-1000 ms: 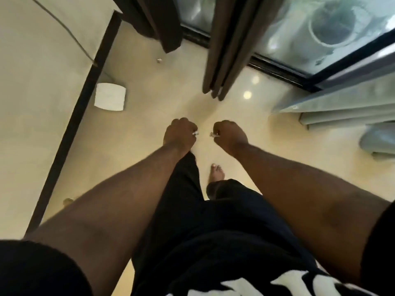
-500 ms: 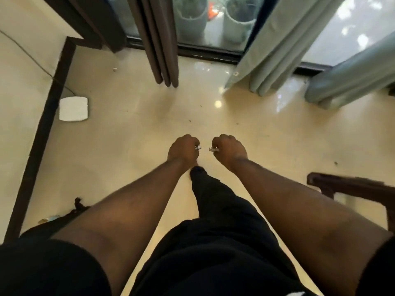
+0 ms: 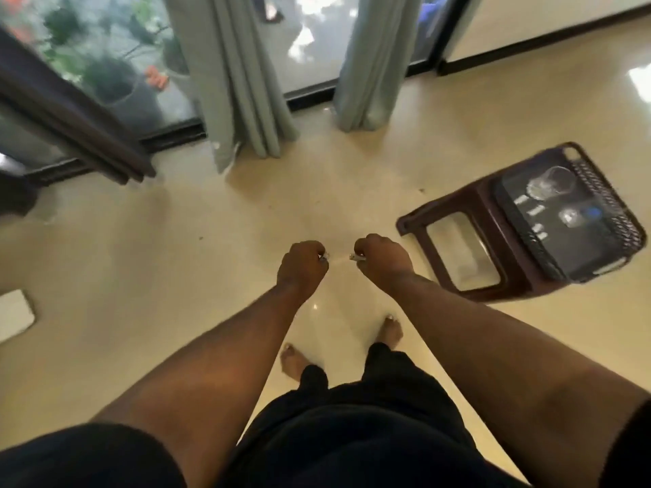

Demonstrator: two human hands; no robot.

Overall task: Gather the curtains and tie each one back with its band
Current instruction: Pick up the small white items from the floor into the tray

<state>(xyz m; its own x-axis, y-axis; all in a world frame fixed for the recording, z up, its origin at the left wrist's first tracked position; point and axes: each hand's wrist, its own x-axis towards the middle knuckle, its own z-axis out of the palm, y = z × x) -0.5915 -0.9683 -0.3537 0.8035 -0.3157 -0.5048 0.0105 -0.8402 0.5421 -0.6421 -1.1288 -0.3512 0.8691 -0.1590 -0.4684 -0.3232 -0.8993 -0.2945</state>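
Both my hands are held out in front of me as fists, close together over the floor. My left hand pinches a small silvery piece. My right hand pinches a matching silvery piece. A faint pale strand seems to run between them, which looks like the band. Ahead hang two grey-green curtains, one in the middle and one to its right, both loose down to the floor. A dark brown curtain hangs at the left.
A brown plastic stool stands at the right with a black box on its seat. A white flat object lies on the floor at the left edge. Glass doors with plants outside stand behind the curtains. My bare feet are below my hands.
The view has swung to the right: the brown curtain slid to the left, the grey-green curtains and the stool came into view. My hands kept their closed grip, close together.
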